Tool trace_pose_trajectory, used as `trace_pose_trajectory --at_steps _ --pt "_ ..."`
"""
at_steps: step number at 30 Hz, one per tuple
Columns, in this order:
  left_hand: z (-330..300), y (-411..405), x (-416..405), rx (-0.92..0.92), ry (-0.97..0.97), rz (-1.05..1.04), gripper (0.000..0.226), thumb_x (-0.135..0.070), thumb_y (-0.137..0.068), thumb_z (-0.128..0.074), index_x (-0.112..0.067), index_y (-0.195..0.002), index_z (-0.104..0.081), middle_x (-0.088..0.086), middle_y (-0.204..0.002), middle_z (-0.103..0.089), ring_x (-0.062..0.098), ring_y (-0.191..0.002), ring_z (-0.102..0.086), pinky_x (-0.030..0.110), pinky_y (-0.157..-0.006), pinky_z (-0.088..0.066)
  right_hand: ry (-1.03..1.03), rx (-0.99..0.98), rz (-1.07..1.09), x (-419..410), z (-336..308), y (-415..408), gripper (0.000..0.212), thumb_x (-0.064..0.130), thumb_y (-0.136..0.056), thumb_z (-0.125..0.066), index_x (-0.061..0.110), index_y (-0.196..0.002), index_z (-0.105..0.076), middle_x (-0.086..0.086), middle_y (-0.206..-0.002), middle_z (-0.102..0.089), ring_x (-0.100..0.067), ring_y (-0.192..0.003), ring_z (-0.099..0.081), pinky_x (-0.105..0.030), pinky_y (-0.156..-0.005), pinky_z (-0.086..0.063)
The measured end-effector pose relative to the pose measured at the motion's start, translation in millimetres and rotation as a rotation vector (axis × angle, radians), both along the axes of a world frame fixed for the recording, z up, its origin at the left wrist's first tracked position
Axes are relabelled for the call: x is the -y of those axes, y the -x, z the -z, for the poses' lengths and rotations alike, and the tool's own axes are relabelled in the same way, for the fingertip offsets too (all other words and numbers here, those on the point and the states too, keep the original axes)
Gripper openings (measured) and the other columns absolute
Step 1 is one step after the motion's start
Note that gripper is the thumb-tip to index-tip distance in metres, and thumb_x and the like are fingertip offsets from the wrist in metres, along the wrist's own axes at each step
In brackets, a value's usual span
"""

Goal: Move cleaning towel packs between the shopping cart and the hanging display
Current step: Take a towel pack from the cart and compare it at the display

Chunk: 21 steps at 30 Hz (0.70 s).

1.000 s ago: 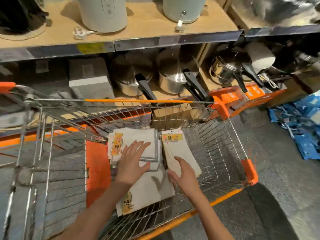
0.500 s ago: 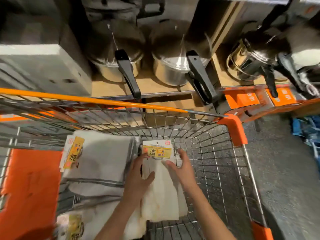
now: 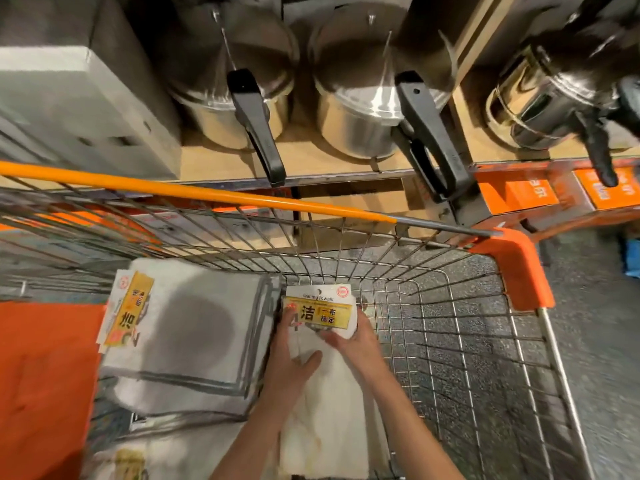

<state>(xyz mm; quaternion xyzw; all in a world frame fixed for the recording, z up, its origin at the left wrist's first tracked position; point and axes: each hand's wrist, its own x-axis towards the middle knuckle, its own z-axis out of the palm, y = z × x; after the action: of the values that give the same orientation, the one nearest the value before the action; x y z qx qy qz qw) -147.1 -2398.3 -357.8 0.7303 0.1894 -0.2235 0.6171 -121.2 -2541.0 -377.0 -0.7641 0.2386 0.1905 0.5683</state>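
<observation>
Inside the wire shopping cart I hold one white cleaning towel pack with a yellow label at its top end. My left hand grips its left edge, thumb lying across the front. My right hand grips the right edge just under the label. To the left lies a stack of towel packs, its top pack carrying a yellow label on the left side. Another pack shows at the bottom edge. No hanging display is in view.
The cart has an orange top rail, an orange corner bumper and an orange flap at left. Beyond it a low shelf holds steel pots with black handles, a grey box and a kettle. Grey floor lies to the right.
Both hands moved off the stack onto the right-hand pack, took hold of its two sides and raised its labelled end. The view came closer and tilted down into the cart.
</observation>
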Motion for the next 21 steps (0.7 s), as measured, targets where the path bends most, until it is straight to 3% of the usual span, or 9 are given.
trace_pose_trajectory --at_steps 2,5,8,11,14,17,19,21 --pt "0.9 -2.0 2.6 0.000 0.028 -0.006 0.080 0.008 -0.078 -0.065 -0.028 -0.140 -0.027 -0.007 -0.138 -0.037 0.008 -0.128 -0.034 0.003 -0.087 -0.038 -0.019 -0.008 -0.014 1.1 1.1 -2.0 0.041 0.016 -0.062 -0.085 0.034 -0.092 -0.063 0.011 -0.090 -0.073 -0.001 -0.087 -0.067 -0.024 -0.078 -0.053" --pt "4.1 -3.2 3.2 0.008 0.050 -0.005 0.084 0.012 -0.078 -0.063 -0.023 -0.142 -0.024 -0.011 -0.134 -0.037 0.003 -0.124 -0.033 -0.008 -0.078 -0.030 -0.056 -0.043 -0.018 2.8 2.2 -4.5 0.042 0.020 -0.059 -0.086 0.033 -0.094 -0.065 0.006 -0.095 -0.074 -0.006 -0.093 -0.067 -0.035 -0.087 -0.054" --pt "8.2 -4.0 4.5 -0.016 0.124 -0.028 0.085 0.007 -0.075 -0.068 -0.025 -0.141 -0.024 -0.020 -0.128 -0.040 0.000 -0.123 -0.039 -0.004 -0.081 -0.034 -0.052 -0.032 0.009 1.4 1.8 -3.0 0.046 0.031 -0.053 -0.085 0.027 -0.096 -0.067 0.001 -0.096 -0.074 -0.013 -0.094 -0.068 -0.041 -0.087 -0.053" --pt "5.4 -3.4 8.1 -0.055 0.187 -0.046 0.089 -0.002 -0.068 -0.075 -0.021 -0.139 -0.024 -0.013 -0.130 -0.041 -0.019 -0.112 -0.043 -0.001 -0.080 -0.038 -0.061 -0.027 0.070 -2.8 -1.1 1.7 0.063 0.037 -0.047 -0.086 0.025 -0.104 -0.062 0.000 -0.104 -0.070 -0.014 -0.099 -0.066 -0.041 -0.086 -0.053" --pt "7.9 -0.2 9.2 -0.056 0.161 -0.063 0.103 -0.035 -0.053 -0.082 -0.030 -0.139 -0.027 -0.002 -0.144 -0.037 0.000 -0.130 -0.036 0.015 -0.101 -0.037 -0.084 -0.028 0.102 -5.0 -3.3 4.0 0.069 0.037 -0.047 -0.087 0.025 -0.108 -0.057 -0.003 -0.109 -0.066 -0.017 -0.101 -0.064 -0.036 -0.083 -0.054" --pt "14.3 0.4 8.3 -0.084 0.158 -0.061 0.094 -0.039 -0.050 -0.079 -0.039 -0.132 -0.033 0.002 -0.148 -0.035 0.015 -0.137 -0.032 0.041 -0.114 -0.026 -0.146 -0.044 0.133 -2.1 -5.3 4.3 0.066 0.028 -0.048 -0.086 0.023 -0.105 -0.054 -0.003 -0.105 -0.067 -0.015 -0.095 -0.065 -0.024 -0.071 -0.053" --pt "13.3 -2.2 8.6 -0.087 0.162 -0.053 0.091 -0.032 -0.052 -0.077 -0.039 -0.131 -0.032 -0.001 -0.145 -0.038 0.010 -0.133 -0.036 0.038 -0.111 -0.031 -0.190 -0.042 0.119 0.6 -8.9 3.6 0.058 0.016 -0.056 -0.086 0.023 -0.103 -0.053 0.000 -0.099 -0.068 -0.010 -0.087 -0.065 -0.020 -0.066 -0.051" --pt "13.6 -4.0 9.0 -0.088 0.180 -0.048 0.090 -0.018 -0.056 -0.075 -0.037 -0.132 -0.030 -0.008 -0.138 -0.041 -0.003 -0.123 -0.040 0.021 -0.100 -0.038 -0.232 -0.040 0.117 1.1 -9.8 2.4 0.051 0.004 -0.064 -0.082 0.024 -0.103 -0.054 0.001 -0.098 -0.068 -0.007 -0.084 -0.065 -0.016 -0.063 -0.050"
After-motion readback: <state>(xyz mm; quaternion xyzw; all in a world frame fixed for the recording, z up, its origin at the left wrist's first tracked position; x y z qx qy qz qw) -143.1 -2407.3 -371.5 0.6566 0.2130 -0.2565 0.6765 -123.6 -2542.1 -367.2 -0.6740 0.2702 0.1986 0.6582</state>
